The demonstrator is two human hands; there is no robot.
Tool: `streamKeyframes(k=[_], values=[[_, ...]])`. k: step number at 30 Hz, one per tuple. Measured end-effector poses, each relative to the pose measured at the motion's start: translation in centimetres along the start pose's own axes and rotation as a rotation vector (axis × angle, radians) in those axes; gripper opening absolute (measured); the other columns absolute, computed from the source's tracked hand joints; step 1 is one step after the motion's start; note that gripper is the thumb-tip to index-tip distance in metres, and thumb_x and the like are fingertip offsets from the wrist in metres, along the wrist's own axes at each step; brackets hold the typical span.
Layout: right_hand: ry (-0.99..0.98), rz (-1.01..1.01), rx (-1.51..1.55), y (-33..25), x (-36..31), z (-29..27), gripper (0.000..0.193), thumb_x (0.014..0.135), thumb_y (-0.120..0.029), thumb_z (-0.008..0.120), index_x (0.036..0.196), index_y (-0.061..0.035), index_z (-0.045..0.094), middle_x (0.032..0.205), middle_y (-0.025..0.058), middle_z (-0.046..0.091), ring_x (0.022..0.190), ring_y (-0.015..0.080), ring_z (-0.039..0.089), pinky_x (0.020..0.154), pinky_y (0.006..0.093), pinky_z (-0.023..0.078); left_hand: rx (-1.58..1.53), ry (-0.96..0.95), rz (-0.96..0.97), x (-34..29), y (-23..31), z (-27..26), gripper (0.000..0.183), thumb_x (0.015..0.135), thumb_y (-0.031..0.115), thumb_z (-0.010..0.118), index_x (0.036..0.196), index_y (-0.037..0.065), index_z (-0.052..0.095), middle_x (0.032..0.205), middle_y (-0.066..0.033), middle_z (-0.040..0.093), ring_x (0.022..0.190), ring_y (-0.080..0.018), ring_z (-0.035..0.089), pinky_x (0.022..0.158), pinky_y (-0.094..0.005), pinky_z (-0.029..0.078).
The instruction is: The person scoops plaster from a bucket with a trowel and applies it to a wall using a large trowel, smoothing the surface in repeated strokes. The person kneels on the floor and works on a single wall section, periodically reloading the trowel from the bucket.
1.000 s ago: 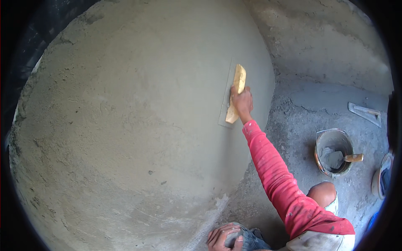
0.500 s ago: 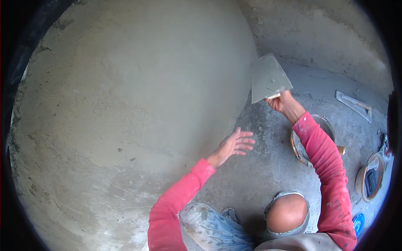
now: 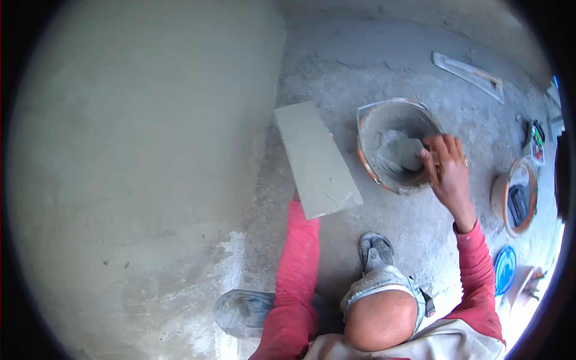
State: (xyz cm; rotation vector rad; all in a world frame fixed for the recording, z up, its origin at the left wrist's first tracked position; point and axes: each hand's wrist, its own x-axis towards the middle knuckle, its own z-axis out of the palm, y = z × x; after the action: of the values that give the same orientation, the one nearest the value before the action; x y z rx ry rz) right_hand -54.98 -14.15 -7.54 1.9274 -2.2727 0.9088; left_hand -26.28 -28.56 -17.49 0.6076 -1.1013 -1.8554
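Observation:
My left hand (image 3: 296, 195) is mostly hidden under a flat rectangular plastering trowel (image 3: 317, 159), which it holds up with its grey, mortar-smeared face toward me. A fingertip shows at the plate's right edge. My right hand (image 3: 449, 171) is at the right rim of a mortar bucket (image 3: 367, 157), its fingers closed round the handle of a small trowel. That trowel's rounded, mortar-covered blade (image 3: 409, 154) lies inside the bucket, over wet grey mortar low in it.
A smooth plastered wall (image 3: 162, 108) rises at left. On the concrete floor lies a long float (image 3: 468, 77) at far right. A second bucket (image 3: 499, 195) with dark tools inside stands nearer, beside a blue round lid (image 3: 505, 270). My knee (image 3: 381, 318) is in front.
The plastering trowel has passed from my right hand to my left, coming away from the wall. My right hand has dropped to the small trowel in the bucket. The view has shifted right.

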Motion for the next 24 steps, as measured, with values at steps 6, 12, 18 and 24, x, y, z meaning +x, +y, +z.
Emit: streamKeyframes(k=[6,12,18,24], values=[[-0.638,0.221,-0.335,7.9,1.9,0.9,0.056,0.101,-0.05,0.051,0.116,0.0042,0.052,0.079,0.0187,0.068,0.079,0.0393,0.069,0.07,0.0469,0.053,-0.164,-0.059,-0.177,3.9,-4.7,1.6,0.062,0.107,0.04,0.039,0.159,0.011,0.024,0.162,-0.019,0.031,0.15,-0.0291,0.031,0.12,-0.0438,0.031],[-0.542,-0.244,-0.519,5.9,0.4,-1.1,0.04,0.097,-0.042,0.061,0.09,-0.0031,0.067,0.063,0.0163,0.064,0.062,0.0347,0.067,0.061,0.045,0.05,-0.384,-0.14,-0.186,4.3,-5.1,4.5,0.061,0.106,0.042,0.039,0.157,0.01,0.028,0.157,-0.0183,0.037,0.144,-0.0273,0.039,0.118,-0.0402,0.034],[-0.44,-0.267,-0.639,5.4,-0.6,-5.6,0.038,0.087,-0.026,0.074,0.115,-0.0104,0.055,0.082,0.0109,0.061,0.071,0.031,0.067,0.061,0.0451,0.047,-0.442,-0.13,-0.118,1.6,-5.2,7.6,0.059,0.106,0.042,0.038,0.154,0.009,0.031,0.154,-0.0173,0.04,0.141,-0.027,0.042,0.116,-0.0404,0.036],[-0.556,-0.294,-0.773,6.3,-9.1,-3.3,0.055,0.095,-0.025,0.065,0.145,-0.0132,0.049,0.085,0.0103,0.06,0.067,0.0259,0.067,0.056,0.0374,0.053,-0.458,-0.176,-0.096,1.6,-6.1,9.4,0.057,0.106,0.043,0.038,0.152,0.009,0.035,0.15,-0.0163,0.044,0.137,-0.0266,0.045,0.114,-0.0405,0.037]])
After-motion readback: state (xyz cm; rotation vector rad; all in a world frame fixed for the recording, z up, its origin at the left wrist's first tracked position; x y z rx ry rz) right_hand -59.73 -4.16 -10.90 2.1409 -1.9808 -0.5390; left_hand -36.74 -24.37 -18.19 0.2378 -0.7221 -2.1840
